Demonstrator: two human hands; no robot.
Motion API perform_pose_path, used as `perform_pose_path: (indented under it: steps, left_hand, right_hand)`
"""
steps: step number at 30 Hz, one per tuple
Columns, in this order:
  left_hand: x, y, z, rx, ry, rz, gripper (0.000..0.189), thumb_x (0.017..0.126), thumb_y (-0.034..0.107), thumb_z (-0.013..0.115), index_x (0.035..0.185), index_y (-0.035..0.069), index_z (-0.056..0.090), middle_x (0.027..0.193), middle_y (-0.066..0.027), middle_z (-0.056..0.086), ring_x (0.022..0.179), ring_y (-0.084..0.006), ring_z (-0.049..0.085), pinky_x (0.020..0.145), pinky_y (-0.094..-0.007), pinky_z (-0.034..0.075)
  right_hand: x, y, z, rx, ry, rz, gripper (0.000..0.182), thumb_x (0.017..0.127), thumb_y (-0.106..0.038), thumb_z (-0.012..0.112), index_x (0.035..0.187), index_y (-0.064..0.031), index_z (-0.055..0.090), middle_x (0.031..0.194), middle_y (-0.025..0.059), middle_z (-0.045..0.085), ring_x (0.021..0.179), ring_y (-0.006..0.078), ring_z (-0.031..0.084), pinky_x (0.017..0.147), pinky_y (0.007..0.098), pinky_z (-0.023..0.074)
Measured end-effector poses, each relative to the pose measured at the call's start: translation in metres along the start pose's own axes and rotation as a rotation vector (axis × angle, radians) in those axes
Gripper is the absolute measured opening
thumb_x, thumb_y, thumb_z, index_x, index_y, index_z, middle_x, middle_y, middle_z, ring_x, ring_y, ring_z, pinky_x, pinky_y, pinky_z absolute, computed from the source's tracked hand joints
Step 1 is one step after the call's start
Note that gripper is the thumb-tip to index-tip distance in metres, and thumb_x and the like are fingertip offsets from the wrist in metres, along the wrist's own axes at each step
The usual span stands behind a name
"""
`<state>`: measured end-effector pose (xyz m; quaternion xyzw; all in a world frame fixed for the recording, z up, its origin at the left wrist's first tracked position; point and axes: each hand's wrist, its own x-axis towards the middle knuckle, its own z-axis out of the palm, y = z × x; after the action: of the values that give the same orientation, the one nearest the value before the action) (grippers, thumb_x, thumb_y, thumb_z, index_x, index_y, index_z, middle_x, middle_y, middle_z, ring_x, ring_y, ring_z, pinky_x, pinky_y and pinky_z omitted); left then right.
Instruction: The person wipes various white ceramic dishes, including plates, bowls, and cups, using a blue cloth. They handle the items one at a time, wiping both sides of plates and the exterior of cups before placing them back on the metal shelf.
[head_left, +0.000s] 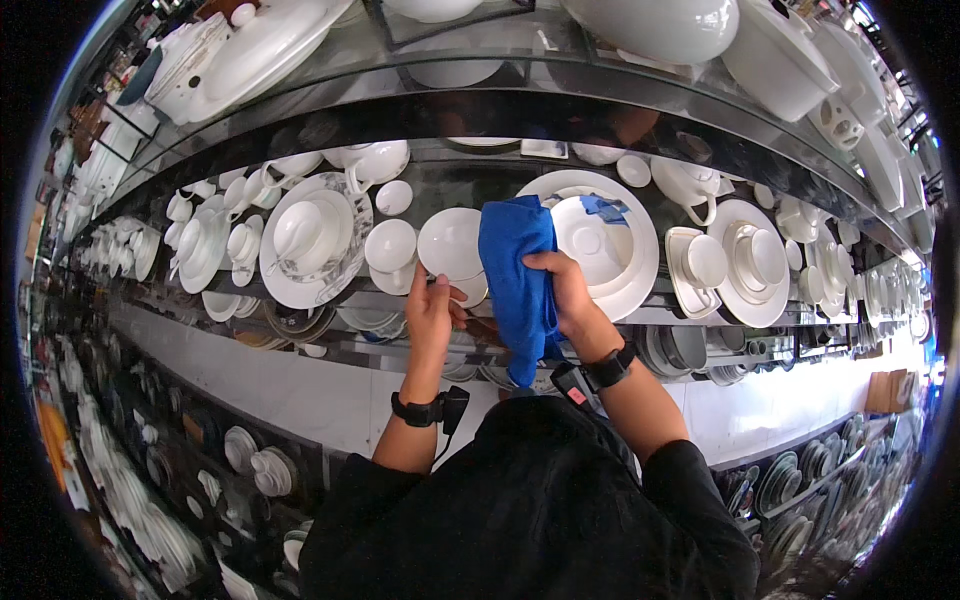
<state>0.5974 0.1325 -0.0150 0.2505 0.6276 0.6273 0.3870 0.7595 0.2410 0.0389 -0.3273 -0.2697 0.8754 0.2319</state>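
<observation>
My right hand (571, 289) grips a bunched blue cloth (517, 277), which hangs down in front of the shelf edge. Just left of it is a round white bowl (451, 238), partly covered by the cloth. At the bowl's lower left rim are the fingertips of my left hand (433, 306); whether they grip it I cannot tell. A white saucer (473, 288) shows partly below the bowl. Beside my left hand, a white cup (390, 246) rests by another saucer. Right of the cloth, a white plate stack (646, 251) carries a dish with a blue patterned patch (606, 210).
White teapots (686, 180), small cups (394, 198) and a patterned plate set (346, 217) crowd the same shelf. Overhead, a dark-edged glass shelf (480, 112) bears large white tureens (780, 60). More dishes (671, 349) sit below. Behind me, racks hold stacked plates (274, 471).
</observation>
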Motion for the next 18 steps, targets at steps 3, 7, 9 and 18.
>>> perform_pose_path:
  steps: [3,7,9,18]
  left_hand:
    - [-0.001,0.002,0.003,0.083,0.013,0.049,0.050,0.099,0.023,0.049,0.145,0.011,0.033,0.071,-0.0037,0.060,0.050,-0.0075,0.052,0.044,-0.0205,0.043]
    - [-0.007,0.007,0.015,0.136,0.005,0.131,0.050,0.098,0.020,0.051,0.144,0.010,0.035,0.072,-0.0042,0.061,0.052,-0.0074,0.053,0.046,-0.0201,0.044]
    - [-0.012,0.016,0.027,0.141,-0.024,0.178,0.050,0.098,0.018,0.051,0.144,0.009,0.035,0.074,-0.0049,0.061,0.053,-0.0075,0.054,0.047,-0.0202,0.045]
    - [0.014,0.008,0.118,0.113,-0.413,0.063,0.048,0.097,0.012,0.052,0.142,0.007,0.036,0.080,-0.0069,0.066,0.057,-0.0083,0.058,0.049,-0.0231,0.050]
  right_hand:
    - [-0.002,0.001,0.004,0.027,-0.004,-0.052,0.043,0.076,-0.019,0.059,0.112,0.0046,0.055,0.089,0.0153,0.064,0.073,0.0266,0.064,0.065,0.0373,0.0548]
    - [-0.023,-0.008,0.008,0.040,0.028,-0.188,0.045,0.076,-0.014,0.059,0.115,0.0054,0.053,0.093,0.0162,0.063,0.077,0.0272,0.064,0.068,0.0389,0.0553]
    - [-0.036,-0.015,-0.006,0.073,0.046,-0.213,0.047,0.076,-0.012,0.059,0.118,0.0061,0.051,0.098,0.0172,0.064,0.081,0.0277,0.065,0.073,0.0395,0.0555]
    - [-0.076,-0.041,-0.072,0.169,0.289,-0.355,0.051,0.075,-0.016,0.056,0.122,0.0034,0.051,0.103,0.0185,0.064,0.082,0.0294,0.065,0.075,0.0386,0.0558]
